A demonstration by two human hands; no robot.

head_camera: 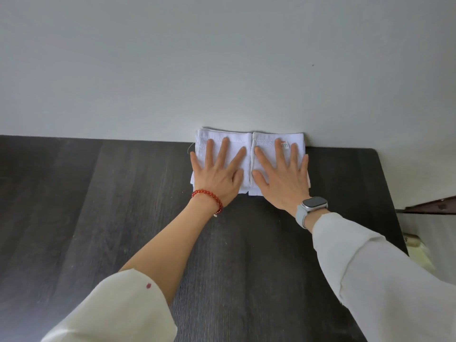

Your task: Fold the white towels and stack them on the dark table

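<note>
Two folded white towels lie side by side at the far edge of the dark table (123, 206), against the wall. My left hand (218, 172) presses flat on the left towel (237, 141), fingers spread and straight. My right hand (283, 175) presses flat on the right towel (266, 139), fingers spread too. A small printed label (285, 145) shows on the right towel beside my fingers. More white layers peek out under both towels at their near edges. A red bead bracelet sits on my left wrist, a watch on my right.
A plain pale wall (222, 70) rises right behind the towels. The table's right edge (389, 193) drops off near my right arm; beyond it are a brown board (434, 206) and a pale object (419, 245) lower down.
</note>
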